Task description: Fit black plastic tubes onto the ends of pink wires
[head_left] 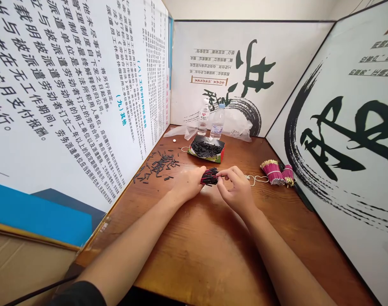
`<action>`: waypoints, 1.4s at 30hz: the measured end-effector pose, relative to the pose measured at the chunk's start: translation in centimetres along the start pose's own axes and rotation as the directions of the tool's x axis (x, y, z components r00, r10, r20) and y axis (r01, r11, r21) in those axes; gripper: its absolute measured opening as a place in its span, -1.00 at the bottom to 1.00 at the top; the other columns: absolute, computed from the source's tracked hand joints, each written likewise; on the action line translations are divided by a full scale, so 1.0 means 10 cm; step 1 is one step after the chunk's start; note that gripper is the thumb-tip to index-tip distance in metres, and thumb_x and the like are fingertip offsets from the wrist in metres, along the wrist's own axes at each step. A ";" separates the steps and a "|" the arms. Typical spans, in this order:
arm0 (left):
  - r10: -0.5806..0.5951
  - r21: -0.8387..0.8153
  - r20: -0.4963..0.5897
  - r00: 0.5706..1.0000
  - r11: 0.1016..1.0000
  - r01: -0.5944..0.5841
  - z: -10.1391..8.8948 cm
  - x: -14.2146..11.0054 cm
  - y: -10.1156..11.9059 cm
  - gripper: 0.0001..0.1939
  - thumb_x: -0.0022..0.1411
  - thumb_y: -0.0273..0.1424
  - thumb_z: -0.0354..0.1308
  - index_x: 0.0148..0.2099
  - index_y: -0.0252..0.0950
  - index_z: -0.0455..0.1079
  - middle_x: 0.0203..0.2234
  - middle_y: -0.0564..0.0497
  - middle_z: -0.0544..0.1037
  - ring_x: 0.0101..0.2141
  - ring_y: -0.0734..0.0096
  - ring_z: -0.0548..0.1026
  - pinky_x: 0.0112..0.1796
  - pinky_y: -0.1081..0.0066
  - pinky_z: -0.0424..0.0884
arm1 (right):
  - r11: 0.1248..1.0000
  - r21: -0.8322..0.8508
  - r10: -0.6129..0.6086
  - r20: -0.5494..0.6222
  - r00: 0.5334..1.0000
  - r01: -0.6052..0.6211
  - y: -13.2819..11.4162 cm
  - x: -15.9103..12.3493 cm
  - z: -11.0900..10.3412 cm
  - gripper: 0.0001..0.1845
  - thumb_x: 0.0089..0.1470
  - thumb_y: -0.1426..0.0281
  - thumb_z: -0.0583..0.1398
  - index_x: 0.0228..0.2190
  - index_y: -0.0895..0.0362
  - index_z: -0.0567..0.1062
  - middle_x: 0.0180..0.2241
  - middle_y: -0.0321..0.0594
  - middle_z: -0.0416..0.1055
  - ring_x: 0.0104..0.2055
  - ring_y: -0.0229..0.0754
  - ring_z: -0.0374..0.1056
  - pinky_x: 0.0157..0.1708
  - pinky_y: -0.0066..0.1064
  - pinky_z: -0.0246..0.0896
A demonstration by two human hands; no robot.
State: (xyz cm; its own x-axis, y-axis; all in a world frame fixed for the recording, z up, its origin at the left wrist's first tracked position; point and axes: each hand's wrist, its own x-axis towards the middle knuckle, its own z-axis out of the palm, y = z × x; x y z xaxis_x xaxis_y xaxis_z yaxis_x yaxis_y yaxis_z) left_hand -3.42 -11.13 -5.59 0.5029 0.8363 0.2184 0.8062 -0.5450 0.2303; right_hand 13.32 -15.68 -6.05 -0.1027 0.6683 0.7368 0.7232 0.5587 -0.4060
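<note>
My left hand [189, 183] is wrapped round a bundle of thin red wires with black sleeves [209, 177] on their ends, which point to the right. At those ends, the thumb and forefinger of my right hand [236, 189] are pinched together on a small black sleeve, mostly hidden by the fingertips. Loose short black sleeves [162, 165] lie scattered on the table to the left of my hands. Just beyond the bundle, an open box [222, 155] holds a heap of similar black pieces.
Two water bottles [217, 123] stand behind the box beside crumpled clear plastic [241, 127]. To the right lie two tied bundles of magenta wires [274, 173] and a white loop of string [259, 179]. Printed panels [295, 55] wall in the wooden table [194, 255] on three sides.
</note>
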 end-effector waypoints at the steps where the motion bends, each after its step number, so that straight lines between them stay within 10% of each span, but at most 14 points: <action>1: -0.004 0.002 -0.001 1.000 1.000 0.004 0.00 0.00 0.00 -0.82 0.27 -0.27 -0.06 -0.16 -0.21 0.28 -0.25 0.00 0.54 -0.27 0.29 0.51 -0.39 0.44 0.29 | 1.000 0.006 0.003 0.003 1.000 -0.003 0.00 0.00 0.00 -0.88 0.04 0.49 0.11 -0.35 0.10 0.43 -0.40 -0.22 0.32 -0.34 -0.19 0.27 -0.31 -0.34 0.20; 32: -0.110 -0.237 0.005 0.994 0.965 0.108 0.05 0.00 -0.01 -0.81 0.20 -0.25 0.02 -0.19 -0.22 0.30 -0.39 -0.01 0.55 -0.35 0.25 0.51 -0.40 0.43 0.28 | 0.978 0.177 0.112 -0.018 0.994 -0.107 -0.01 -0.06 0.06 -0.82 0.08 0.44 0.09 -0.28 0.10 0.46 -0.39 -0.23 0.28 -0.37 -0.21 0.23 -0.36 -0.34 0.19; 42: 0.008 -0.870 -0.043 0.999 0.491 -0.041 0.24 0.03 0.01 -0.62 0.08 -0.30 0.22 -0.08 -0.39 0.35 -0.23 -0.08 0.54 -0.21 0.33 0.47 -0.18 0.40 0.37 | 0.987 0.152 0.066 -0.052 0.996 -0.057 -0.05 -0.06 0.03 -0.87 0.07 0.46 0.11 -0.34 0.09 0.46 -0.41 -0.23 0.28 -0.37 -0.21 0.24 -0.36 -0.34 0.21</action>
State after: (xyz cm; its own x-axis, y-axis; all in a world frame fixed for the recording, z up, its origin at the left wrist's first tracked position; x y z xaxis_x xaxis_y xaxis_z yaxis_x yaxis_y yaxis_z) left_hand -2.43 -10.77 -7.76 0.4954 0.8286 0.2607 0.1043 -0.3547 0.9292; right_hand 12.83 -16.18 -6.43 -0.0189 0.6772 0.7356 0.6155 0.5877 -0.5252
